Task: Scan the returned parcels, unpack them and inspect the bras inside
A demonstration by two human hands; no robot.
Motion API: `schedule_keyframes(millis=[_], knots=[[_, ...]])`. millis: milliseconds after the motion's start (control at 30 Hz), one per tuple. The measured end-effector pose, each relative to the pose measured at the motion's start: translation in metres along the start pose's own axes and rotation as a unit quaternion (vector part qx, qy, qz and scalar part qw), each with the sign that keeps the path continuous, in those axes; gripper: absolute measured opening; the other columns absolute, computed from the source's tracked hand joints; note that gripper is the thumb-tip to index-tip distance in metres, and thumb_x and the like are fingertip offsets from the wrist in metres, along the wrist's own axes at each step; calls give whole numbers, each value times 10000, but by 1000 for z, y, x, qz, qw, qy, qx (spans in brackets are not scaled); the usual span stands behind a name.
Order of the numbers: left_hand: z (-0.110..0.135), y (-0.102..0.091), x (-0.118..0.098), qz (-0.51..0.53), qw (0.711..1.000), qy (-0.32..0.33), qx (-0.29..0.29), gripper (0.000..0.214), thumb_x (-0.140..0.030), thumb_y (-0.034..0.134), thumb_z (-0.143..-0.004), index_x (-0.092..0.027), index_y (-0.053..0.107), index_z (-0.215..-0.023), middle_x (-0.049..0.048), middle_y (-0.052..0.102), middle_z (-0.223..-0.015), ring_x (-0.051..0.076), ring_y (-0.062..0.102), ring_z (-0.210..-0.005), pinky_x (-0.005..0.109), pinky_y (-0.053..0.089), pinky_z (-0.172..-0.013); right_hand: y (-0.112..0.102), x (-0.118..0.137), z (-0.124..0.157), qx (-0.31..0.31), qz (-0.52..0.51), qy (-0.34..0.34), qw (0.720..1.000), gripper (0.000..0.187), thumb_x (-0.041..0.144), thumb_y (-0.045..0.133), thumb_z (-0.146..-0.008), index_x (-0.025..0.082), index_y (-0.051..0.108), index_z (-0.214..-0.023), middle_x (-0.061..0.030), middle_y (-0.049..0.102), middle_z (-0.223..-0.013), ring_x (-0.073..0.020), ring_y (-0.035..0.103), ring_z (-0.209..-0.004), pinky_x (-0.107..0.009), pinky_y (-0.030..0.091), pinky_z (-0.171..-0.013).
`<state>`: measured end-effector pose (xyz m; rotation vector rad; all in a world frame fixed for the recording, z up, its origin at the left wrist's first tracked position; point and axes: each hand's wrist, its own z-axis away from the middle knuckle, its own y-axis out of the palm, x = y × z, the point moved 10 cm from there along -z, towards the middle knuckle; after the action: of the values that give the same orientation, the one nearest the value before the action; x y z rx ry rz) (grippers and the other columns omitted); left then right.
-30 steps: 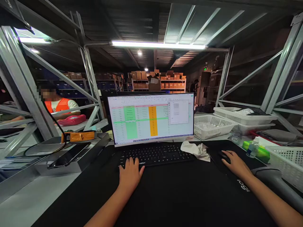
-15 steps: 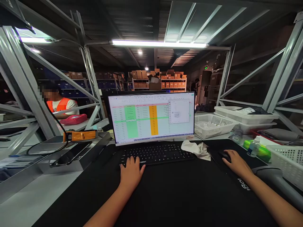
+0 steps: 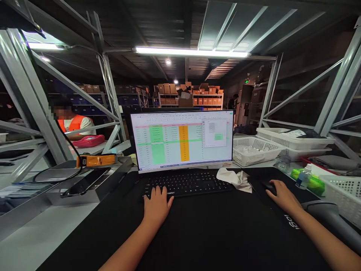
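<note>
My left hand (image 3: 156,205) rests on the left end of a black keyboard (image 3: 194,183), its fingers spread over the keys and the thumb out to the side. To the right, my right hand (image 3: 283,195) lies over a dark computer mouse (image 3: 266,185), mostly hidden under the fingers. Behind the keyboard stands a monitor (image 3: 172,150) showing a spreadsheet with green and orange columns and a small chat window at its right. A crumpled white cloth (image 3: 235,180) lies across the keyboard's right end. Everything sits on a black desk mat (image 3: 203,229).
At right are white baskets (image 3: 255,150), a clear bottle (image 3: 304,177), a green packet (image 3: 316,185) and a grey handheld scanner (image 3: 324,212). At left, a phone (image 3: 86,182) lies on a metal tray. Beyond the rack, a person in an orange vest (image 3: 76,123) sits.
The chat window on the monitor has changed and now shows a green message bubble. Both hands stay in place; the view has shifted very slightly.
</note>
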<state>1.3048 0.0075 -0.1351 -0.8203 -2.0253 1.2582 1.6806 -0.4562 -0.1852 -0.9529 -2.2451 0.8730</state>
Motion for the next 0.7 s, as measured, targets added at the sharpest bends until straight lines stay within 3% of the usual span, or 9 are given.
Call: schedule_keyframes(millis=[167, 367, 700], knots=[[0, 0, -1, -1, 1000, -2, 10, 565, -442, 367, -1010, -100, 525, -1431, 258, 503, -1466, 402, 456, -1363, 638, 414, -1038, -1, 4, 0, 8, 1, -13, 1000, 549, 468, 462, -844, 156, 580, -1281, -172, 612, -1223, -312, 626, -1132, -462, 513, -1002], [-1, 0, -1, -5, 1000, -3, 11, 571, -445, 362, -1010, -99, 516, -1438, 256, 500, -1470, 396, 461, -1358, 628, 417, -1038, -3, 5, 0, 1, -10, -6, 1000, 500, 475, 462, -833, 143, 610, -1176, -174, 625, -1176, -309, 632, -1118, -454, 506, -1017], [-1, 1, 0, -5, 1000, -1, 11, 581, -448, 329, -1007, -106, 514, -1439, 250, 494, -1476, 392, 451, -1358, 638, 404, -1042, -10, 16, -2, 20, -43, -11, 999, 520, 498, 457, -856, 168, 581, -1237, -164, 652, -1263, -314, 612, -1188, -479, 468, -1064]])
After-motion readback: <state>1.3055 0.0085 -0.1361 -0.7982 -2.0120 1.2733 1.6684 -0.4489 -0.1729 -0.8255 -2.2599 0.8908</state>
